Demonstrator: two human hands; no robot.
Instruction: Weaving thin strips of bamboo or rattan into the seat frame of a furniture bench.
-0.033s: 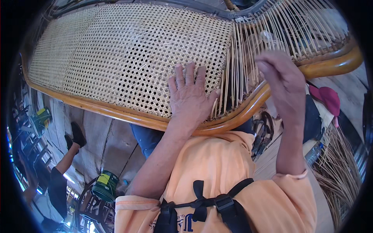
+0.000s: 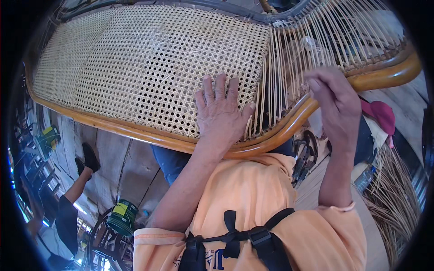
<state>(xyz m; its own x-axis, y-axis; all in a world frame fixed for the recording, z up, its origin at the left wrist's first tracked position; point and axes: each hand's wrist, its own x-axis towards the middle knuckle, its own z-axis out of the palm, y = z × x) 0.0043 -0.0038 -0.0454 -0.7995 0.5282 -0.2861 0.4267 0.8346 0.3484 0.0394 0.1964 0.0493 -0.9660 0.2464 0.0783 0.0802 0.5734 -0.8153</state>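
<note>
A long panel of woven cane (image 2: 135, 58) with an open-hole pattern stretches across a curved, varnished wooden frame (image 2: 289, 128). My left hand (image 2: 221, 110) lies flat on the weave near its right edge, fingers spread and thumb out. Just right of it, bare cane strands (image 2: 281, 77) run across the frame without the tight weave. My right hand (image 2: 337, 99) is raised over the frame's curved rail, its fingers curled together in a pinch. Anything between those fingertips is too small to make out. More single strands (image 2: 348, 36) fan out toward the far right.
A pink cap (image 2: 382, 115) and a clear plastic bottle (image 2: 365, 178) lie to the right, beside a heap of loose cane strips (image 2: 393, 194). A green bucket (image 2: 122, 217) stands lower left. Another person's dark shoe (image 2: 90, 158) rests on the plank floor (image 2: 108, 153).
My right hand has shifted a little right and down, away from the bare strands, its fingers still curled. My left hand stays in place on the weave.
</note>
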